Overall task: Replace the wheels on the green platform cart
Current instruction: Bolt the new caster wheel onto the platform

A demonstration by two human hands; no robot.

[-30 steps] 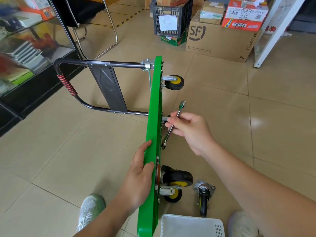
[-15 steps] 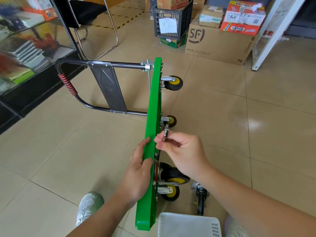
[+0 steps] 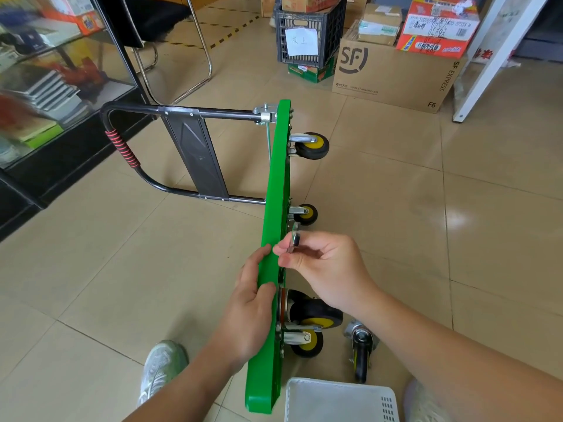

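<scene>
In the head view, the green platform cart point(image 3: 272, 239) stands on its long edge on the tiled floor, with its black handle point(image 3: 122, 147) reaching out on its left side and the wheels on its right side. The left hand point(image 3: 249, 309) grips the upper edge of the cart, thumb on top and fingers curled over the deck. The right hand point(image 3: 329, 269), just at the right of the cart, pinches a small metal wrench point(image 3: 295, 236) between thumb and fingertips, close to the underside. I cannot tell if the wrench head already sits on a nut. A large black wheel point(image 3: 316, 313) is mounted below this hand, and a loose caster point(image 3: 361, 345) lies on the floor further right of the cart, beside a white basket point(image 3: 338, 400). For this step I think the wrench must sit fully on the nut before any turn. The left hand should press the deck firmly so the cart does not tip. Short strokes seem better because the wheels leave little room.
</scene>
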